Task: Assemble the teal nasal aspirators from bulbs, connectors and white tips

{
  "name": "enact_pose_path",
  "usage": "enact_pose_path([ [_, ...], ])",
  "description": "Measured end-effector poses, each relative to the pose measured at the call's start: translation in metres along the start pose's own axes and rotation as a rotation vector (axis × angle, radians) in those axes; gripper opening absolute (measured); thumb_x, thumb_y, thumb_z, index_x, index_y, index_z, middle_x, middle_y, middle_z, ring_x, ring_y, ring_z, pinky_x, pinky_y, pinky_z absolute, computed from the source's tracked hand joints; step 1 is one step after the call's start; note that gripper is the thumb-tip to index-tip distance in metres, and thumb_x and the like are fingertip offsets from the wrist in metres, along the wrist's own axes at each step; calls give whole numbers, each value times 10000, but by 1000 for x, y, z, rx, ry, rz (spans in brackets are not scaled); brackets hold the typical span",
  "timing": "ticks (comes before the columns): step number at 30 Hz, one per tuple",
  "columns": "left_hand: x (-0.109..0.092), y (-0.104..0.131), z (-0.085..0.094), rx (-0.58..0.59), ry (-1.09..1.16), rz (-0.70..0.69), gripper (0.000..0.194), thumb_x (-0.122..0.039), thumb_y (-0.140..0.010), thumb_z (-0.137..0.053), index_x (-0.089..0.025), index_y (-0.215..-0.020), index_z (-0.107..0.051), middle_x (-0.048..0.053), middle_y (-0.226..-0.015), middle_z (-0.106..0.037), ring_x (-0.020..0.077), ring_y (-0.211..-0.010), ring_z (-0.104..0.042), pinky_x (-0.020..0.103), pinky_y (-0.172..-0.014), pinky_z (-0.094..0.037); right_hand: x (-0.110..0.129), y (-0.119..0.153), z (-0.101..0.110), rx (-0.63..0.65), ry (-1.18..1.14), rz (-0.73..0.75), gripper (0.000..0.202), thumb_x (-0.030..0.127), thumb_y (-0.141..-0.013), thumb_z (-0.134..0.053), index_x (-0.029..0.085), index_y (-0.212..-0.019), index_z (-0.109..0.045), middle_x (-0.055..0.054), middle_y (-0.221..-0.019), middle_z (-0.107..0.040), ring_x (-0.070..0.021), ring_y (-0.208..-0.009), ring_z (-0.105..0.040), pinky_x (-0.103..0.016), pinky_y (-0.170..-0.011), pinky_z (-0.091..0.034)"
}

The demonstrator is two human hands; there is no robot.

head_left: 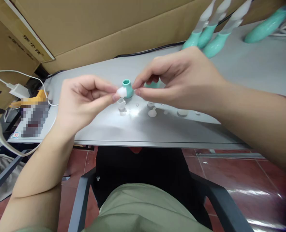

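Between the thumb and forefinger of my left hand (84,100) is a small white piece (122,92). My right hand (172,77) is pinched just to the right of it; whatever its fingertips hold is too small to make out. Behind the white piece, a teal bulb-shaped part (127,87) stands upright with its round opening up. A second teal part (153,84) is partly hidden behind my right fingers. In front of the hands lie a clear plastic fitting (121,104), a white cone-shaped piece (152,112) and a small ring (137,104).
Several teal bottles with clear necks and white tips (215,45) stand at the back right, near another teal bottle (266,30). A cardboard wall (104,25) and black cable (147,51) run behind. A yellow object (40,96) and white charger (20,91) are at left.
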State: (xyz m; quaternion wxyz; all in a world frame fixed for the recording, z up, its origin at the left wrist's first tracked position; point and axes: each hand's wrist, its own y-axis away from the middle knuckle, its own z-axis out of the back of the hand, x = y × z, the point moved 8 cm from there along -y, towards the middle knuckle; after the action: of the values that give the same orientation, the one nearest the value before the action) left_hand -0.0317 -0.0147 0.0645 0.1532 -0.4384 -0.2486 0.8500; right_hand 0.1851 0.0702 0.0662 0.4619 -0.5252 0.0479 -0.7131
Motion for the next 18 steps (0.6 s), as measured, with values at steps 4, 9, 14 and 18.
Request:
enact_pose_path([
  [4,11,-34,-15,121,113,-69,413,-626,-1025,-1092,-273,-1122,-899,27,-1068,-954,232,-990,-885,547,-996,-852,-6,-3,8,-131,-225,-80,196,76,-897,-960,255,-858,-894,0,-885,-834,-156,-768,-679,-337,-753,-582],
  [9,-12,-63,-24,192,183,-158,414,-588,-1012,-1123,-251,-1070,-889,3,-1019,-942,178,-919,-874,468,-909,-827,-6,-10,16,-254,-387,62,260,-54,-759,-854,201,-790,-893,23,-759,-786,-85,-668,-640,-274,-638,-472],
  [14,-20,-77,-30,213,125,-198,618,-781,-980,-1094,-216,-1083,-867,14,-1039,-926,168,-955,-860,485,-967,-817,-10,-8,28,-406,-297,95,244,-8,-776,-866,227,-793,-928,23,-776,-831,-104,-699,-690,-289,-674,-533],
  [18,-1,-86,-37,191,190,-247,627,-810,-1020,-1049,-218,-1084,-854,33,-1060,-932,172,-966,-852,486,-982,-823,-11,-7,31,-417,-280,151,295,-51,-859,-877,228,-854,-973,21,-835,-893,-108,-757,-789,-271,-715,-605],
])
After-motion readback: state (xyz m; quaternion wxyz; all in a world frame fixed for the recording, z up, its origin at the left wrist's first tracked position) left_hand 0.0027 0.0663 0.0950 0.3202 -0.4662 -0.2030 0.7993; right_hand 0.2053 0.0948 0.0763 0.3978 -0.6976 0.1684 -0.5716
